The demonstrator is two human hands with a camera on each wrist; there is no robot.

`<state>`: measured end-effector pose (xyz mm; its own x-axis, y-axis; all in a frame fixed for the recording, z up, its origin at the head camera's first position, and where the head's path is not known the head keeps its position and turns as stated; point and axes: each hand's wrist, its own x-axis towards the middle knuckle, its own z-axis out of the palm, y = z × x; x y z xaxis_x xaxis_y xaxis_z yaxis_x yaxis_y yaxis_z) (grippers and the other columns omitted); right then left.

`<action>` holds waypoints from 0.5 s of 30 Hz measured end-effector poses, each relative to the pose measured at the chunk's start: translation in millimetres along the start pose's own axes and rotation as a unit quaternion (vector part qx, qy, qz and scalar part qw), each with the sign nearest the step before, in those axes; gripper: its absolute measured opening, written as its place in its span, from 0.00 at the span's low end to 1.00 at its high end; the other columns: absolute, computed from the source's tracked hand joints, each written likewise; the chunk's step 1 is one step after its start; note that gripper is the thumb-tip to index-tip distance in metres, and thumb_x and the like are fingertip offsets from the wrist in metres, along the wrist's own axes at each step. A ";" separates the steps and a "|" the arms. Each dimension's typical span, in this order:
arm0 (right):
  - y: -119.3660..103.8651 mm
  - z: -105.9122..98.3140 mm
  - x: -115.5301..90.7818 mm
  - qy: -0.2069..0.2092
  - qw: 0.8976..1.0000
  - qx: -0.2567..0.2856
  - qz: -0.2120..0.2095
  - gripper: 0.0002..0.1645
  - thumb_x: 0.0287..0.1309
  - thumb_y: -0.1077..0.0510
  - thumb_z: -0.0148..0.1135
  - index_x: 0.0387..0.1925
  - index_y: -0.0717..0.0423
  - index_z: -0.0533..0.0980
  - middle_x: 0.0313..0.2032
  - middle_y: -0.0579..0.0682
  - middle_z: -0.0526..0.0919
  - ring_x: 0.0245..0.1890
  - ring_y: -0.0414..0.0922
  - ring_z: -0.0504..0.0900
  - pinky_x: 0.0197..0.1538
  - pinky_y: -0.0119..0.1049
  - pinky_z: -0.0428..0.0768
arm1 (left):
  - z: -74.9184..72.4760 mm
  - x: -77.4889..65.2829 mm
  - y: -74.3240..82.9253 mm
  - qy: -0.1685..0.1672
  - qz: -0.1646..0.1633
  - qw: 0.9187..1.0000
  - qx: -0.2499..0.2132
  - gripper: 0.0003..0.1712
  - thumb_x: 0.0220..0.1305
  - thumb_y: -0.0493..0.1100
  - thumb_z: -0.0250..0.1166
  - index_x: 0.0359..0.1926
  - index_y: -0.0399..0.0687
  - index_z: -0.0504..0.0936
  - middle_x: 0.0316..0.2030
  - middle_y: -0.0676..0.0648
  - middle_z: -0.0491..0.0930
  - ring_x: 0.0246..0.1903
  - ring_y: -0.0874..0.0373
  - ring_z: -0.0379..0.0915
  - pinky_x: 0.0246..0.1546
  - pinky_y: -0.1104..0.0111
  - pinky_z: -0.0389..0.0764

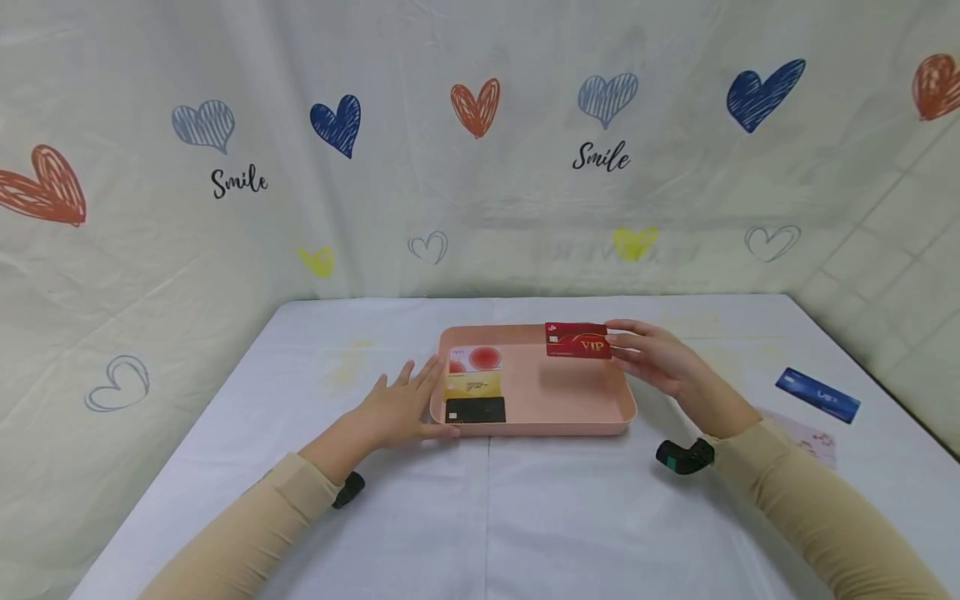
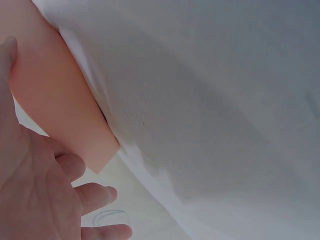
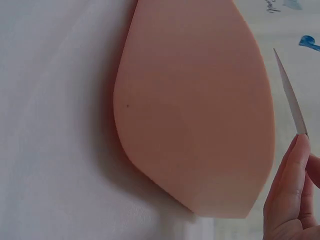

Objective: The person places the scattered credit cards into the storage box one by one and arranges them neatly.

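Observation:
My right hand (image 1: 654, 357) pinches a red VIP card (image 1: 577, 341) by its right end, over the back right part of a pink tray (image 1: 555, 428). Edge-on, the same card (image 3: 290, 95) shows as a thin sliver in the right wrist view. My left hand (image 1: 400, 408) rests with spread fingers against the tray's left side, thumb at the front corner; in the left wrist view the fingers lie along the pink wall (image 2: 65, 95). Along the tray's left side lie a white card with red circles (image 1: 476, 359), a gold card (image 1: 472, 386) and a black card (image 1: 476, 410).
On the white-covered table (image 1: 555, 525), a blue VIP card (image 1: 817, 395) lies at the right. A pale pink flowered card (image 1: 806, 437) is nearer, partly behind the right sleeve. Behind the table hangs a white curtain (image 1: 517, 192) printed with hearts.

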<state>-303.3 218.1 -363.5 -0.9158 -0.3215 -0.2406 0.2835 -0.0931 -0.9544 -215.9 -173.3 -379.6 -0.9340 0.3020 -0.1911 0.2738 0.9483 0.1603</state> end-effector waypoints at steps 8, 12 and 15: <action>-2.8 19.8 8.3 0.010 1.000 -0.020 0.008 0.28 0.75 0.57 0.58 0.70 0.59 0.64 0.68 0.58 0.63 0.43 0.37 0.84 0.53 0.32 0.81 | -0.9 -1.5 0.6 0.001 0.003 1.000 0.003 0.66 0.59 0.77 0.64 0.83 0.49 0.42 0.82 0.48 0.40 0.78 0.35 0.39 0.71 0.33 0.46; -1.6 26.4 11.7 0.002 1.000 -0.027 0.004 0.30 0.75 0.57 0.58 0.71 0.63 0.62 0.66 0.57 0.66 0.43 0.37 0.83 0.52 0.31 0.82 | -1.2 -1.6 1.8 0.000 0.001 1.000 0.003 0.66 0.59 0.77 0.64 0.83 0.50 0.42 0.82 0.49 0.40 0.78 0.36 0.39 0.71 0.33 0.46; 0.7 30.5 14.1 -0.003 1.000 -0.031 0.001 0.28 0.75 0.58 0.58 0.69 0.63 0.63 0.58 0.52 0.73 0.42 0.37 0.83 0.49 0.30 0.83 | -1.0 -1.3 1.6 0.000 0.001 1.000 0.004 0.66 0.59 0.77 0.64 0.83 0.50 0.42 0.82 0.48 0.40 0.78 0.36 0.39 0.71 0.33 0.46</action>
<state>-307.3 184.7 -362.1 -0.9131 -0.3279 -0.2422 0.2677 -0.0341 -0.9629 -214.4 -172.2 -378.1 -0.9335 0.3036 -0.1909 0.2772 0.9486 0.1531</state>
